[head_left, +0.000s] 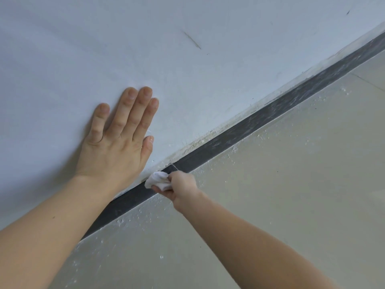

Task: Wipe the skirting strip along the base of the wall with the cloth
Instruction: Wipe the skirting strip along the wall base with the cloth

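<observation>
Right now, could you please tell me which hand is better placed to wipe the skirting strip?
The right. The right hand grips the cloth against the skirting strip, while the left hand lies flat on the wall, holding nothing.

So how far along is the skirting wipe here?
Done: the strip lower left of the cloth looks dark and clean. In hand: the right hand holds the cloth on it; left hand flat on the wall. Left: the dusty, smeared stretch upper right.
</observation>
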### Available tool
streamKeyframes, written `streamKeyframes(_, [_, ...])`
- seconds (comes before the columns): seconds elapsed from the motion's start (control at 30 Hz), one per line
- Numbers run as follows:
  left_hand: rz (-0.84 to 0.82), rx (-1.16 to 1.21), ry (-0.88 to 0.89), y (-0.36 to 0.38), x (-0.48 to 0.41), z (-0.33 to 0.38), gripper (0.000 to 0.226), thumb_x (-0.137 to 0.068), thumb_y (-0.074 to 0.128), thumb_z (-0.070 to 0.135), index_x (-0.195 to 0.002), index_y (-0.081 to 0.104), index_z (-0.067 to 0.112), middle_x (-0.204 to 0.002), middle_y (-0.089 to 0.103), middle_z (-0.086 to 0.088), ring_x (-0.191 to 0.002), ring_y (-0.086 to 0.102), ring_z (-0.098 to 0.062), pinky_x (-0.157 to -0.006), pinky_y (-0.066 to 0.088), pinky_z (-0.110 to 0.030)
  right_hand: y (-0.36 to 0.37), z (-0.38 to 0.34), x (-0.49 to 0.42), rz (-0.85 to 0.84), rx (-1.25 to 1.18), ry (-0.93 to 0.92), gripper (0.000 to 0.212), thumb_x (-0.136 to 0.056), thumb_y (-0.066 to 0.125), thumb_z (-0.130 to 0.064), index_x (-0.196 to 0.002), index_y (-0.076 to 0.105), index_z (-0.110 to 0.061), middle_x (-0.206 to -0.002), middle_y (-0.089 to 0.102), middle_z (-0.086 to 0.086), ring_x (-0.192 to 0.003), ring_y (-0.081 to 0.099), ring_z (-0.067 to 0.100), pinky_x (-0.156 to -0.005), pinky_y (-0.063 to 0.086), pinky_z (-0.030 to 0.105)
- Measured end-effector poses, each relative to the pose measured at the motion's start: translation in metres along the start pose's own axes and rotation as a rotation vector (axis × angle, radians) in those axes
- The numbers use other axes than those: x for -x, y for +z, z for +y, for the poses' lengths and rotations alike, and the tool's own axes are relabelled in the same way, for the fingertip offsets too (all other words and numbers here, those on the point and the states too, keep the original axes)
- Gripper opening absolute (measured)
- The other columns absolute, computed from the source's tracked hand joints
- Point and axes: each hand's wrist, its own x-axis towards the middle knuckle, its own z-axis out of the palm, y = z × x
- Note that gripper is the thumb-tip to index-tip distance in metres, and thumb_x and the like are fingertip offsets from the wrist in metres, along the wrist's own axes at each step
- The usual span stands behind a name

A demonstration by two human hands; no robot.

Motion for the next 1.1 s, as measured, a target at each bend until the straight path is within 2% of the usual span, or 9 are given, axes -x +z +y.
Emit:
streamKeyframes(0.17, [-0.049, -0.013, -0.002, -0.005, -0.001, 0.000, 0.068, -0.099, 0.030, 0.038, -0.154, 0.005, 0.008, -0.159, -0.018, -0.008, -0.145, -0.021, -0.021, -0.113, -0.019, -0.039, -0.032, -0.059, 0.010, 0.106, -0.120, -0.152, 0.046, -0.091, 0.042, 0.005, -0.136, 0.039, 0.000, -0.132, 0.049, 0.025, -0.079, 0.058, 0.026, -0.049, 0.057, 0.026])
streamKeyframes(0.3, [-0.080, 0.097, -0.016, -0.015, -0.004, 0.002, 0.070, -0.095, 0.036, 0.034, -0.154, 0.011, 0.007, -0.161, -0.007, -0.008, -0.147, -0.014, -0.022, -0.116, -0.016, -0.040, -0.076, -0.088, 0.028, 0.204, -0.377, -0.281, 0.014, -0.087, 0.047, 0.010, -0.094, 0.058, 0.007, -0.099, 0.059, 0.023, -0.083, 0.062, 0.028, -0.080, 0.056, 0.030])
streamKeyframes(0.37, [-0.074, 0.139, 0.041, -0.019, -0.011, 0.006, 0.071, -0.093, 0.038, 0.032, -0.154, 0.012, 0.005, -0.161, 0.001, -0.010, -0.148, -0.005, -0.022, -0.119, -0.009, -0.038, -0.090, -0.081, 0.032, 0.223, -0.423, -0.219, 0.011, -0.088, 0.047, 0.006, -0.082, 0.056, 0.002, -0.096, 0.059, 0.019, -0.077, 0.063, 0.027, -0.081, 0.057, 0.032])
streamKeyframes(0.5, [-0.023, 0.166, 0.193, -0.026, -0.049, 0.025, 0.071, -0.092, 0.036, 0.029, -0.153, 0.011, 0.003, -0.161, 0.002, -0.011, -0.148, -0.002, -0.022, -0.119, -0.005, -0.036, -0.078, -0.052, 0.016, 0.091, -0.210, 0.035, 0.012, -0.090, 0.047, 0.000, -0.096, 0.058, 0.002, -0.085, 0.060, 0.017, -0.072, 0.063, 0.027, -0.070, 0.059, 0.031])
streamKeyframes(0.63, [0.030, 0.192, 0.271, -0.033, -0.092, 0.048, 0.070, -0.092, 0.035, 0.027, -0.153, 0.010, 0.003, -0.160, -0.003, -0.010, -0.148, 0.001, -0.022, -0.118, -0.002, -0.037, -0.062, -0.087, 0.001, 0.079, -0.127, -0.024, 0.041, -0.093, 0.042, 0.003, -0.134, 0.043, 0.004, -0.121, 0.057, 0.021, -0.079, 0.062, 0.022, -0.057, 0.058, 0.023])
streamKeyframes(0.73, [-0.002, 0.229, 0.245, -0.034, -0.115, 0.049, 0.070, -0.092, 0.036, 0.026, -0.153, 0.011, 0.003, -0.160, 0.001, -0.010, -0.147, 0.004, -0.023, -0.118, -0.002, -0.036, -0.082, -0.134, 0.005, 0.167, -0.182, -0.011, 0.040, -0.091, 0.037, 0.011, -0.131, 0.043, 0.012, -0.094, 0.060, 0.018, -0.092, 0.065, 0.027, -0.090, 0.054, 0.026])
streamKeyframes(0.93, [-0.106, 0.210, 0.263, -0.038, -0.124, 0.039, 0.072, -0.088, 0.039, 0.023, -0.153, 0.014, 0.004, -0.161, 0.005, -0.010, -0.147, 0.005, -0.021, -0.120, -0.001, -0.034, -0.125, -0.161, 0.020, 0.384, -0.312, -0.172, 0.010, -0.086, 0.050, 0.003, -0.081, 0.058, 0.000, -0.091, 0.057, 0.015, -0.065, 0.057, 0.020, -0.076, 0.057, 0.031])
streamKeyframes(1.03, [-0.125, 0.197, 0.300, -0.040, -0.126, 0.035, 0.069, -0.090, 0.033, 0.024, -0.153, 0.014, 0.004, -0.161, 0.003, -0.010, -0.148, 0.002, -0.021, -0.120, -0.002, -0.034, -0.112, -0.114, 0.015, 0.277, -0.022, -0.003, 0.017, -0.088, 0.050, 0.000, -0.104, 0.056, -0.001, -0.091, 0.058, 0.014, -0.072, 0.058, 0.024, -0.072, 0.056, 0.034])
streamKeyframes(1.1, [-0.122, 0.172, 0.333, -0.038, -0.126, 0.034, 0.066, -0.092, 0.026, 0.026, -0.154, 0.013, 0.005, -0.161, 0.001, -0.011, -0.148, -0.001, -0.021, -0.119, -0.002, -0.034, -0.091, -0.086, 0.010, 0.153, 0.138, 0.116, 0.021, -0.088, 0.051, -0.002, -0.108, 0.055, -0.004, -0.114, 0.062, 0.020, -0.080, 0.060, 0.025, -0.072, 0.057, 0.031])
